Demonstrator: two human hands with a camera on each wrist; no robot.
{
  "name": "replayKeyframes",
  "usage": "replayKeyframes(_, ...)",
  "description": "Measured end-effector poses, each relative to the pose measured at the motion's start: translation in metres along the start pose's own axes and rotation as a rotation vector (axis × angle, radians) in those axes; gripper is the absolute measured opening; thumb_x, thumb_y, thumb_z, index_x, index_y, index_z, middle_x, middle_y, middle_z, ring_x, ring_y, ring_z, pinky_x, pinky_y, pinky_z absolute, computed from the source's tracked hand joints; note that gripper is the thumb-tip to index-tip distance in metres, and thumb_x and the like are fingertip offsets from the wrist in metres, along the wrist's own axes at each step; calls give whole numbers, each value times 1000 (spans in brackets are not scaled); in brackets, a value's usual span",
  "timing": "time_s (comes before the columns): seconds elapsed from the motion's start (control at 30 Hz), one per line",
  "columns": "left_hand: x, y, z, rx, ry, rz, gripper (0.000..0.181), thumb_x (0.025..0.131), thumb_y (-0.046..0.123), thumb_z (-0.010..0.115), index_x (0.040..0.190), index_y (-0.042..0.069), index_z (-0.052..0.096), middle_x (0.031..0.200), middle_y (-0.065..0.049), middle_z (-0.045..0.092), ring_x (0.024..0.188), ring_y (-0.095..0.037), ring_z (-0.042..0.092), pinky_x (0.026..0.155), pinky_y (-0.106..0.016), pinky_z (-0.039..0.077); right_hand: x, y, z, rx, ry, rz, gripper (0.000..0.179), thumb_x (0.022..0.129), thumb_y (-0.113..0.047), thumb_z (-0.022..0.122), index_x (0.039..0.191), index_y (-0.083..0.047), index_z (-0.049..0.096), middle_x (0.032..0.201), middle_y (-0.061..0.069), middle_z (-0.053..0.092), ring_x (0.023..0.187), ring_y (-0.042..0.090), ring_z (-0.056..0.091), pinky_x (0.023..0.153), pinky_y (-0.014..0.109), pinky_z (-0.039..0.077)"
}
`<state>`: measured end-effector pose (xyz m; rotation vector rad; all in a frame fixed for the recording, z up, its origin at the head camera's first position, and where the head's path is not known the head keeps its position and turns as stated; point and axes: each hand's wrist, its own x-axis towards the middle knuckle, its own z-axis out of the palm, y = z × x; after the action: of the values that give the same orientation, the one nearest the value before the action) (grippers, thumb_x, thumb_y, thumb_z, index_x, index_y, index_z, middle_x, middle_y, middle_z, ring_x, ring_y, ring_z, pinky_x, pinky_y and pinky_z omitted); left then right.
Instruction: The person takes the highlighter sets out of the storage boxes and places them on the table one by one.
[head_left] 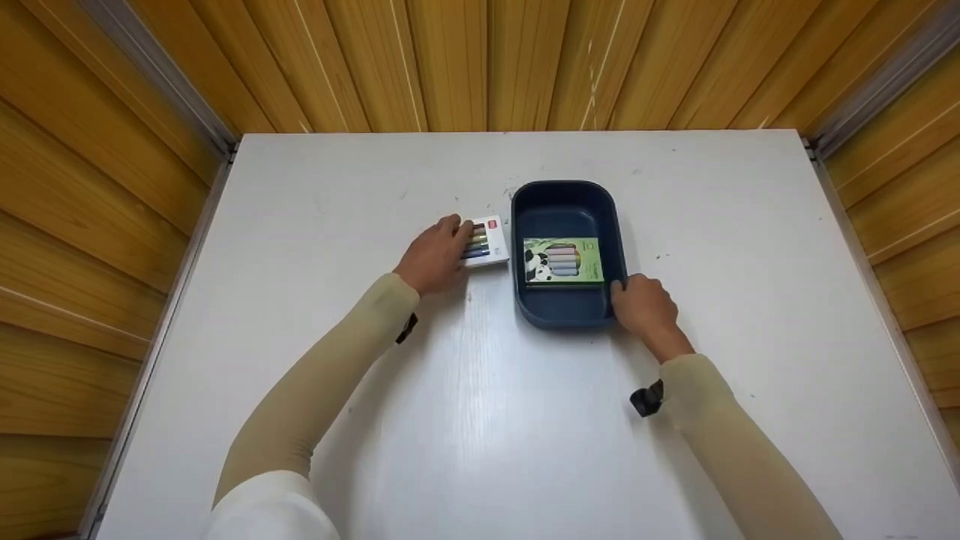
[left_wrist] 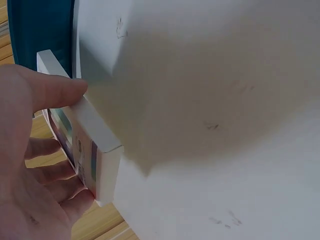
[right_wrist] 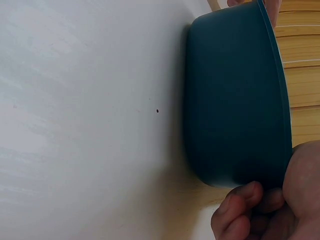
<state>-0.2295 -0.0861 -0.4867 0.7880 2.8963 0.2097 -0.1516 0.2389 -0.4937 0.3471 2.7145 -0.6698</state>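
Observation:
My left hand (head_left: 433,256) grips a white box (head_left: 495,241) whose front shows a row of coloured sticks, just left of a dark blue plastic bin (head_left: 559,306). In the left wrist view, the thumb lies along one narrow side of the white box (left_wrist: 102,130) and the fingers curl against its other side. My right hand (head_left: 646,306) holds the bin by its near right corner, thumb over the rim and fingers bent against the outer wall. Inside the bin lies a green box (head_left: 564,261) printed with pandas and pastel pens.
The bin stands on a white table (head_left: 465,420) with small dark marks. Yellow wood-look panels (head_left: 450,67) border the table at the back and both sides. A black wrist device (head_left: 646,398) sits at the right cuff.

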Motion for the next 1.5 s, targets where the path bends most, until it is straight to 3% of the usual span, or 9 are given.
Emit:
replayKeyframes(0.5,7,0,9,-18,-41,30,62,88,16,69,141,7,38,135,-16,45,128,-28,47,111,-39,40,0,-1,0,-6,9,-3,45,101,-30,36,96,5,63,85,18,64,70,25,58,54,34,42)
replayKeyframes(0.8,7,0,13,16,-60,44,49,96,4,54,143,4,39,138,-19,44,129,-30,46,114,-42,36,-1,-3,1,-7,12,7,46,101,-30,35,96,6,63,85,18,64,71,25,57,55,33,41)
replayKeyframes(1.0,7,1,14,13,-92,30,50,97,5,50,145,4,37,142,-20,42,132,-31,44,114,-42,36,0,-1,1,-7,18,7,45,101,-31,36,97,5,63,84,17,63,71,25,57,55,33,41)
replayKeyframes(1.27,1,8,14,19,-29,45,48,97,7,54,143,7,42,145,-20,40,134,-33,43,109,-44,42,-1,-2,1,-6,2,17,47,102,-31,35,104,7,61,90,19,64,74,26,57,58,34,42)
replayKeyframes(1.5,1,14,18,-11,25,90,34,96,10,55,130,11,52,143,-25,44,126,-38,50,94,-51,52,-1,-2,1,-9,6,20,46,101,-32,35,102,7,61,88,18,63,73,26,57,57,34,42)
